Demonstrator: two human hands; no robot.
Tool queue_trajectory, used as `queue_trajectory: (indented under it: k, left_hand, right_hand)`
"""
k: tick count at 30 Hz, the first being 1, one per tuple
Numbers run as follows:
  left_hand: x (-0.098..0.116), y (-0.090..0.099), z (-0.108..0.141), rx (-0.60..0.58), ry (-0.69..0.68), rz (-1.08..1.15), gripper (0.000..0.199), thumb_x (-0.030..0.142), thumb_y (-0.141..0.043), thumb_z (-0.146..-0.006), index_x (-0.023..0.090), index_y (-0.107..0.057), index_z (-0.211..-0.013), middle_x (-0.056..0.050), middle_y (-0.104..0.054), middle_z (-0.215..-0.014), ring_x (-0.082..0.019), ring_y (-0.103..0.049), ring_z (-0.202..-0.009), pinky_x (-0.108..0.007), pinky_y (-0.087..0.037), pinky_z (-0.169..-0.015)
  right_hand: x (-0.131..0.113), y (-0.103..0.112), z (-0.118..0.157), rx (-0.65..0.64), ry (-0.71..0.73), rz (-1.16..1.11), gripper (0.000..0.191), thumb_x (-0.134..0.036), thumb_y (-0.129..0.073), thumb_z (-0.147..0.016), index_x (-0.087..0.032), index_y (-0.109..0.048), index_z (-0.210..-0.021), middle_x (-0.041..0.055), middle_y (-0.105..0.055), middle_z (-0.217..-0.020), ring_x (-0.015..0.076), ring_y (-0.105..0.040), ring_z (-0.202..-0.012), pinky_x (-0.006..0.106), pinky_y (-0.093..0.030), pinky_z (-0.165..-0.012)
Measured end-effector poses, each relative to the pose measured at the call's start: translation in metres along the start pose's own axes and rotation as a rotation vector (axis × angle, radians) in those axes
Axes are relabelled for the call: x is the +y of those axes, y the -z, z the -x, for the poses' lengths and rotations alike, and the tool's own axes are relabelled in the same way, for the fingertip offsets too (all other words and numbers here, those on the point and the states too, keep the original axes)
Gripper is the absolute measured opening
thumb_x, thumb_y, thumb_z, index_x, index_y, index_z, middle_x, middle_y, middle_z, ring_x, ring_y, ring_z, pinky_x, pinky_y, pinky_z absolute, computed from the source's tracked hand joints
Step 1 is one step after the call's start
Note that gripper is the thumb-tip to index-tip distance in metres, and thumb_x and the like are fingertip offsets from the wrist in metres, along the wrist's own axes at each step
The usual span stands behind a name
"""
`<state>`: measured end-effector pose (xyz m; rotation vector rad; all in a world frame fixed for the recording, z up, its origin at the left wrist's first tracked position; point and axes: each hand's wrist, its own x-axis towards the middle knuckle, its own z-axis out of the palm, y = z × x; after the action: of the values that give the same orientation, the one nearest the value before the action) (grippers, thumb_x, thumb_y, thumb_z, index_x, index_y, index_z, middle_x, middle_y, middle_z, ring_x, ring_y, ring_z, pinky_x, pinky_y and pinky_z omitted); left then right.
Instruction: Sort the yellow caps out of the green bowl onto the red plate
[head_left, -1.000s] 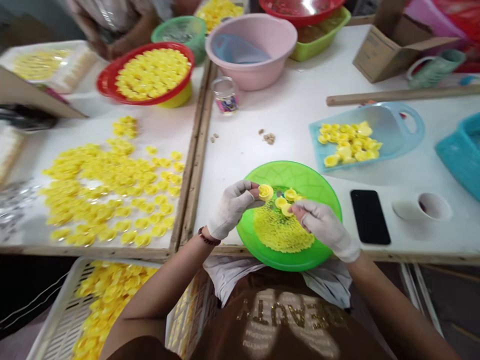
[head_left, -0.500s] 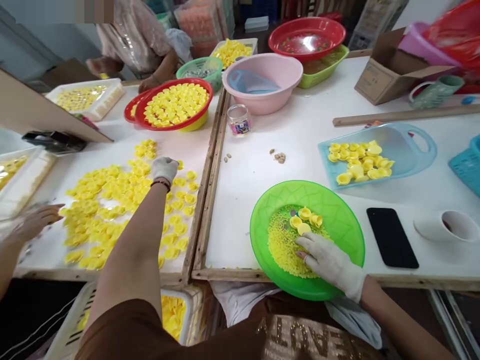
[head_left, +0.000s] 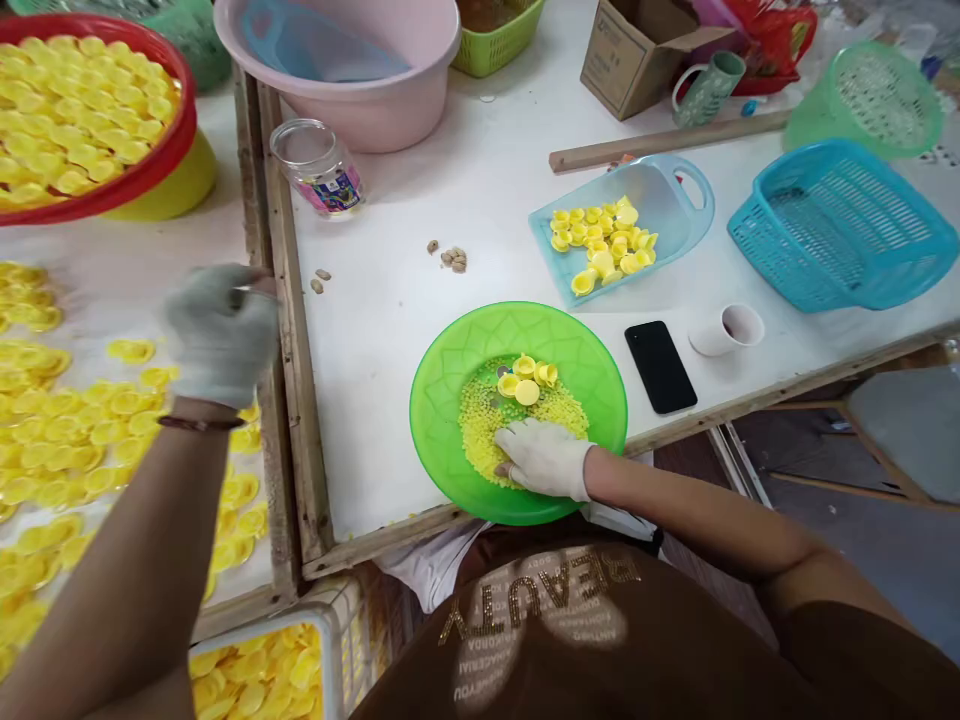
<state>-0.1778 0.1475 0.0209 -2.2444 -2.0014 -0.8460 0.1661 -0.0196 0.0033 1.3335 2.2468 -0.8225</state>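
Judge the work as well under way but with the larger share left, going by the stock around the green bowl [head_left: 454, 365]. At 9 o'clock from that bowl, note a broad spread of small yellow pieces [head_left: 120, 405], loose on the left table [head_left: 120, 290]. At 8 o'clock, below the table edge, note more in bulk inside the white crate [head_left: 331, 660]. At 10 o'clock, find the red bowl [head_left: 186, 125], well filled, and at 1 o'clock the blue scoop [head_left: 667, 195] with a smaller batch; perhaps count both as done. Inside the green bowl, find just a few yellow cups [head_left: 527, 392] toward 12 o'clock, bunched together beside plentiful yellow pellets [head_left: 480, 430]. Near 5 o'clock in there, see the right hand [head_left: 544, 457] down on the pellets, fingers bent and tips partly hidden; cannot tell about any grip. Toward 9 o'clock, see the left hand [head_left: 225, 335] raised over the left table beside the wooden divider [head_left: 296, 400], fingers curled inward; too blurred to tell whether apart or pinched on a piece.
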Motion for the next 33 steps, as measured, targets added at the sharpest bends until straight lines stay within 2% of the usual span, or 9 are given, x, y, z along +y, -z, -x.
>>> queue_trajectory:
  k: [1,5,9,12,15,19,22,26,33]
  left_hand:
    - [0.035,-0.003,0.010,-0.022,-0.055,0.070,0.031,0.034,-0.051,-0.098,0.011,-0.072,-0.101,-0.007,-0.072,-0.097,-0.019,-0.061,-0.095,-0.032,-0.047,-0.092]
    - [0.160,-0.033,0.048,-0.508,-0.269,0.320,0.024,0.023,-0.051,-0.092,0.018,-0.074,-0.092,-0.006,-0.075,-0.092,-0.018,-0.066,-0.085,-0.030,-0.049,-0.079]
    - [0.214,-0.077,0.061,-0.824,-0.199,0.227,0.017,0.023,-0.057,-0.088,0.017,-0.072,-0.084,-0.009,-0.071,-0.082,-0.022,-0.063,-0.074,-0.033,-0.043,-0.067]
    - [0.216,-0.094,0.061,-0.916,-0.145,0.246,0.011,0.026,-0.065,-0.082,0.017,-0.068,-0.076,-0.006,-0.066,-0.070,-0.019,-0.059,-0.066,-0.030,-0.039,-0.060]
    - [0.205,-0.091,0.064,-0.910,-0.067,0.290,0.018,0.028,-0.066,-0.082,0.017,-0.062,-0.067,-0.003,-0.059,-0.061,-0.016,-0.054,-0.059,-0.029,-0.037,-0.055]
    - [0.198,-0.070,0.083,-0.896,0.377,0.815,0.031,0.040,-0.077,-0.076,0.017,-0.058,-0.071,-0.002,-0.061,-0.068,-0.016,-0.062,-0.064,-0.028,-0.050,-0.060]
    - [0.204,-0.060,0.103,-0.834,0.609,1.175,0.039,0.043,-0.087,-0.067,0.015,-0.061,-0.077,-0.002,-0.064,-0.074,-0.016,-0.065,-0.070,-0.031,-0.058,-0.069]
    - [0.212,-0.057,0.123,-0.705,0.650,1.340,0.036,0.038,-0.090,-0.067,0.013,-0.068,-0.079,-0.002,-0.067,-0.077,-0.013,-0.064,-0.072,-0.028,-0.058,-0.074]
    - [0.208,-0.058,0.131,-0.588,0.561,1.321,0.026,0.035,-0.088,-0.073,0.015,-0.072,-0.078,-0.001,-0.067,-0.074,-0.011,-0.060,-0.071,-0.023,-0.054,-0.071]
  right_hand:
    - [-0.001,0.000,0.001,-0.046,-0.021,-0.019,0.042,-0.044,-0.047,-0.103,-0.012,-0.064,-0.123,0.0188,-0.070,-0.118,0.0333,-0.068,-0.106,0.042,-0.053,-0.085]
    - [0.008,0.004,0.004,-0.094,-0.019,-0.138,0.036,-0.042,-0.045,-0.104,-0.016,-0.069,-0.110,0.0147,-0.075,-0.106,0.0283,-0.070,-0.097,0.038,-0.052,-0.083]
    - [0.032,0.011,0.006,0.066,0.046,-0.450,0.030,-0.039,-0.050,-0.101,-0.017,-0.067,-0.089,0.0079,-0.071,-0.088,0.0214,-0.066,-0.085,0.033,-0.049,-0.080]
    - [0.050,0.017,0.011,0.123,0.027,-0.844,0.028,-0.041,-0.047,-0.102,-0.019,-0.063,-0.095,0.0003,-0.061,-0.073,0.0128,-0.055,-0.060,0.026,-0.045,-0.058]
    - [0.060,0.024,0.016,0.196,0.051,-1.472,0.033,-0.052,-0.055,-0.096,-0.019,-0.059,-0.096,-0.0060,-0.051,-0.063,0.0062,-0.037,-0.042,0.020,-0.027,-0.041]
    - [0.054,0.035,0.010,0.514,0.151,-1.889,0.046,-0.063,-0.070,-0.084,-0.021,-0.052,-0.085,-0.0080,-0.048,-0.062,0.0040,-0.035,-0.041,0.019,-0.020,-0.038]
    - [0.039,0.045,-0.002,0.779,0.239,-1.943,0.044,-0.063,-0.068,-0.087,-0.023,-0.049,-0.084,-0.0076,-0.048,-0.063,0.0052,-0.037,-0.043,0.020,-0.026,-0.039]
    - [0.024,0.049,-0.015,0.972,0.339,-1.881,0.041,-0.063,-0.063,-0.092,-0.024,-0.049,-0.086,-0.0054,-0.050,-0.069,0.0080,-0.047,-0.050,0.023,-0.038,-0.046]
    - [0.020,0.047,-0.014,0.993,0.408,-1.853,0.039,-0.060,-0.062,-0.095,-0.024,-0.050,-0.084,-0.0050,-0.049,-0.069,0.0089,-0.050,-0.051,0.025,-0.040,-0.047]
